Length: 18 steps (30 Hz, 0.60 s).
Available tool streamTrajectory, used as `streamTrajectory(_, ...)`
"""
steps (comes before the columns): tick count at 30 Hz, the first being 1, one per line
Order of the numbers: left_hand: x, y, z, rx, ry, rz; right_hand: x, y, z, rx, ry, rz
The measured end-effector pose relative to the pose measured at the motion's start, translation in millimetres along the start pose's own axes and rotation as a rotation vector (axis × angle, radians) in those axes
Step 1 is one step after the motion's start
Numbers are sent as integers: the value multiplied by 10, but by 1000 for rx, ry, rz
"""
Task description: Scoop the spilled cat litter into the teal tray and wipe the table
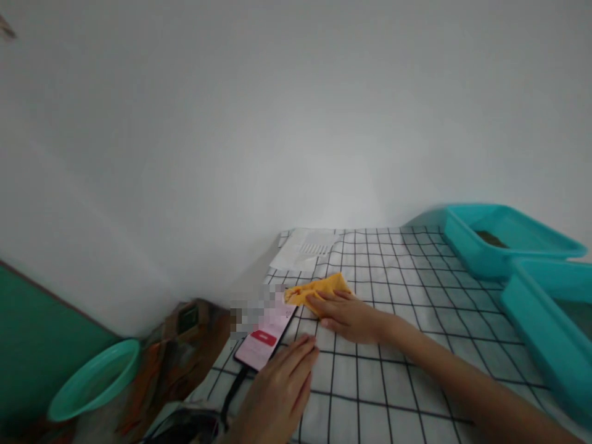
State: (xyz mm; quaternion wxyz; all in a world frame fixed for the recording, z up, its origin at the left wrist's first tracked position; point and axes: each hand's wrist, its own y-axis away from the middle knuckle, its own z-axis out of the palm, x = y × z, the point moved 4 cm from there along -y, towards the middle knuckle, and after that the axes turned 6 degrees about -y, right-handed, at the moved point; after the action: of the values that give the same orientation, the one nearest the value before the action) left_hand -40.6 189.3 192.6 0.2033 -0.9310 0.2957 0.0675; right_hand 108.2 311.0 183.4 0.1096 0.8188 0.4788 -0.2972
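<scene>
My right hand [346, 314] reaches in from the right and lies over a crumpled yellow cloth [333, 283]. Its fingers are stretched out and pressed down on the near side of the cloth, with no grip visible. A patterned patch shows at the cloth's left end, which touches or overlaps the top of a phone [261, 345]. The phone lies face up with a pink screen and a red box, part of it blurred out. Beside the phone's lower right edge, my left hand [289, 376] rests on the checked tablecloth [370, 382], fingers extended, holding nothing.
A white sheet [300, 250] lies by the wall. Two turquoise trays, a far one [481, 256] and a near one [531, 327], stand on the right. At lower left are a dark strap [234, 388], a green basin [97, 379] and a cardboard box [187, 320] below table level.
</scene>
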Motion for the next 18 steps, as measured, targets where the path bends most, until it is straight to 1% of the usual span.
streamTrajectory(2, 50, 9, -11, 37, -48, 26, 122, -108, -51, 23, 36, 44)
streamTrajectory(4, 78, 19, -32, 50, -59, 46, 211, -165, -117, 53, 43, 92)
streamTrajectory(6, 73, 48, -56, 36, -49, 64, 243, -156, -153, 66, 40, 137)
streamTrajectory(8, 43, 101, -75, 12, -46, 78, 198, -84, -126, 41, 31, 167)
streamTrajectory(11, 1, 205, -113, 15, -68, 97, -29, 92, 27, -31, -16, 126)
streamTrajectory(15, 16, 306, -243, 99, -45, 129, -484, 320, 276, -60, -135, 10)
streamTrajectory(16, 26, 318, -285, 113, -23, 123, -592, 365, 322, -68, -167, -12)
streamTrajectory(18, 27, 330, -368, 128, 26, 52, -779, 442, 363, -97, -240, -55)
